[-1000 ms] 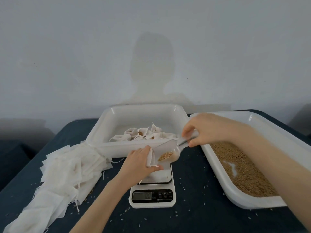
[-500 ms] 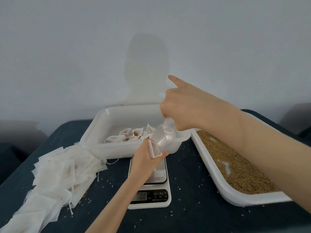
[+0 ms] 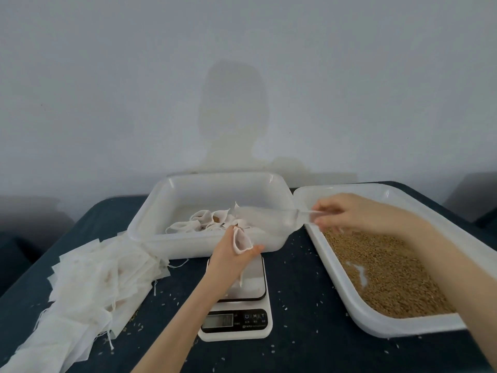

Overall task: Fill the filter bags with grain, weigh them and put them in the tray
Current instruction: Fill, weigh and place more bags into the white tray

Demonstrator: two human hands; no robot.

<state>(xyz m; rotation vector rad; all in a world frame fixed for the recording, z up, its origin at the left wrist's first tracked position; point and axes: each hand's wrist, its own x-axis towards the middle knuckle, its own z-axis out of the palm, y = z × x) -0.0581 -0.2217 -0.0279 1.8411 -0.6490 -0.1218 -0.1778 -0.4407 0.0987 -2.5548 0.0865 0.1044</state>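
Observation:
My left hand (image 3: 231,258) holds a small white filter bag (image 3: 242,239) by its open mouth above the digital scale (image 3: 236,308). My right hand (image 3: 357,214) grips the handle of a clear plastic scoop (image 3: 269,218), which lies nearly level between the two trays and looks motion-blurred. The white tray (image 3: 150,224) behind the scale holds several filled bags (image 3: 207,220). On the right, a second white tray (image 3: 376,323) holds brown grain (image 3: 382,270).
A pile of empty white filter bags (image 3: 88,286) with strings lies on the dark blue table (image 3: 304,278) at the left. Loose grains are scattered over the table around the scale. A plain grey wall stands close behind the trays.
My right hand had tipped the scoop steeply into the bag; now it has dropped and drawn back to the right over the grain tray, scoop level. My left hand still holds the bag.

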